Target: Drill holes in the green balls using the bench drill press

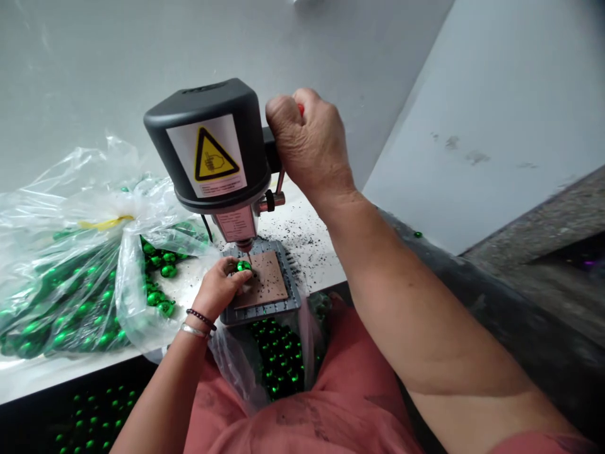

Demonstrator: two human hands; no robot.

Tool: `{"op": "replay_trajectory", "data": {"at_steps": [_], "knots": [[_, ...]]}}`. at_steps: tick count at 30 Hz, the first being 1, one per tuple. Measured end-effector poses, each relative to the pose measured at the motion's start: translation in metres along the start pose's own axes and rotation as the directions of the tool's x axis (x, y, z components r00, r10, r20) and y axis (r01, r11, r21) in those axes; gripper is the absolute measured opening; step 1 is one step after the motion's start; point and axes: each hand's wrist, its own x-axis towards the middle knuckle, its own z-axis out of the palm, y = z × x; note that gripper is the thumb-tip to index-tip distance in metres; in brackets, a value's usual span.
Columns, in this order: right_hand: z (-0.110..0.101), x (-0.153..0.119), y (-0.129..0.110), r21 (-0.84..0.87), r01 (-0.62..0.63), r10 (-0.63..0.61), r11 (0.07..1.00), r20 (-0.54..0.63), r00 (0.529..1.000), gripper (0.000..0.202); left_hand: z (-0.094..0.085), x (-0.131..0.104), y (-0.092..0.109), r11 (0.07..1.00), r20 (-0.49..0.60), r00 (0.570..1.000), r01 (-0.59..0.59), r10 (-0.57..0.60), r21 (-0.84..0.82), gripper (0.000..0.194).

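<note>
A black drill press (208,145) with a yellow warning label stands on the white table. My right hand (309,142) is wrapped round its lever at the upper right, where a bit of red handle shows between the fingers. Under the drill bit, my left hand (227,284) pinches a shiny green ball (243,266) between thumb and fingers. The ball is over a brown board (269,284), which lies on the grey slotted base (293,301). Whether the bit touches the ball is hard to tell.
On the left, a large clear bag (85,284) holds several green balls, with loose green balls (161,299) beside it. Dark shavings are scattered round the base. Below the table edge, an open plastic bag (236,359) has more green balls near it.
</note>
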Motion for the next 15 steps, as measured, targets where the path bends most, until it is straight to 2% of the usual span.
{"op": "replay_trajectory", "data": {"at_steps": [4, 6, 9, 15], "knots": [[0.000, -0.001, 0.001, 0.031, 0.004, -0.004, 1.000, -0.010, 1.000, 0.038, 0.004, 0.002, 0.003, 0.994, -0.011, 1.000, -0.001, 0.002, 0.110, 0.039], [0.001, -0.002, 0.001, 0.041, -0.002, 0.003, 0.999, -0.009, 1.000, 0.037, 0.006, 0.001, 0.007, 0.977, -0.024, 0.999, -0.040, 0.046, 0.209, 0.034], [0.001, -0.003, 0.002, 0.066, 0.008, -0.008, 0.998, -0.004, 1.000, 0.038, 0.010, -0.003, 0.011, 0.915, -0.036, 0.991, -0.103, 0.127, 0.389, 0.028], [-0.001, -0.003, 0.002, 0.067, -0.013, 0.013, 0.998, 0.011, 1.000, 0.037, 0.013, -0.006, 0.011, 0.788, -0.041, 0.988, -0.094, 0.150, 0.608, 0.040]]}}
